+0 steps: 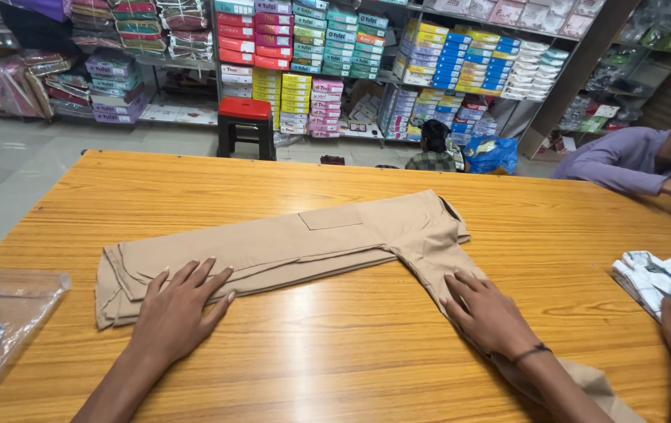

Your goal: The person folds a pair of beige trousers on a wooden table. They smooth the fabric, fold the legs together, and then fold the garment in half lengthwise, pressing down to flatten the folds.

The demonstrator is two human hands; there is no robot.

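On the table [351, 345] lies a folded tan shirt [288, 247]. Left hand [175, 313] presses its collar end, fingers spread flat. Right hand [488, 313] pins the sleeve, fingers splayed, gripping nothing.

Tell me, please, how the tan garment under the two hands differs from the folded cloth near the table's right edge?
The tan garment is plain and one colour; the folded cloth is white with dark lines. The tan garment lies long across the table, far larger than the small, compact folded cloth. The left hand and right hand press flat on the tan garment, not the folded cloth. Both rest on the table.
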